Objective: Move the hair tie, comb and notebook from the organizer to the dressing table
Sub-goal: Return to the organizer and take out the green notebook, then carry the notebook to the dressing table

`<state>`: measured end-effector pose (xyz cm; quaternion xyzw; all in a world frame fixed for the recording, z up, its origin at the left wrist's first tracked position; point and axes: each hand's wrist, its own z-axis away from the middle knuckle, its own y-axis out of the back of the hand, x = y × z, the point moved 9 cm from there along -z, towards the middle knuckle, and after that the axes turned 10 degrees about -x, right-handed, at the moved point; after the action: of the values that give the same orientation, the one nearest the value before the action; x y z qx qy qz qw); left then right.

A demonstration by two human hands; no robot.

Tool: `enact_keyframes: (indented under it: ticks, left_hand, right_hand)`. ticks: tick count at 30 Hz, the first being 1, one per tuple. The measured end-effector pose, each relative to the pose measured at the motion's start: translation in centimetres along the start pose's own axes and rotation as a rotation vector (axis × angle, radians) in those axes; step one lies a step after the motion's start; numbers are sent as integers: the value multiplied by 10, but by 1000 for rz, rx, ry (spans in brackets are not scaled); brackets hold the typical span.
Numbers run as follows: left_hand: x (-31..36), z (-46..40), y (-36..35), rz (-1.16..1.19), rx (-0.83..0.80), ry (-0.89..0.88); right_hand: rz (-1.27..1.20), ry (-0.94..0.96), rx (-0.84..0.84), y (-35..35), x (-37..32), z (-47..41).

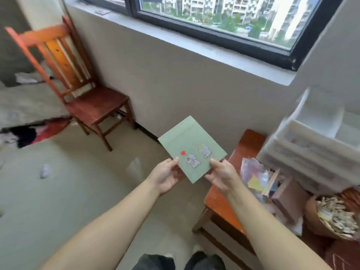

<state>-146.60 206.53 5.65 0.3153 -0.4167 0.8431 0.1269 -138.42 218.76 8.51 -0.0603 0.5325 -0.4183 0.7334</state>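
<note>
A pale green notebook (pixel 190 145) with two cartoon elephant stickers is held up in mid-air over the floor, in the middle of the view. My left hand (pixel 166 177) pinches its lower left edge, thumb on the cover. My right hand (pixel 222 177) grips its lower right corner. The white plastic organizer (pixel 311 151) with drawers and open top compartments stands at the right on a reddish wooden table (pixel 243 145). No hair tie or comb can be made out; the view is blurred.
A red wooden chair (pixel 81 88) stands by the wall at the left. Under the window runs a grey wall. On the table lie colourful packets (pixel 255 176) and a brown bowl (pixel 331 217) of wooden clips. Clothes lie on the floor at far left.
</note>
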Motion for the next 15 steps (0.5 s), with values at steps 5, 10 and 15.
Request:
enact_keyframes:
  ticks: [5, 10, 15]
  left_hand:
    - [26, 79, 85, -25, 273, -167]
    - [5, 214, 172, -47, 539, -261]
    - [-72, 373, 221, 134, 846, -395]
  right_hand:
    - [262, -252, -256, -67, 52, -24]
    - [710, -471, -763, -186, 123, -29]
    - [979, -717, -1151, -283, 264, 36]
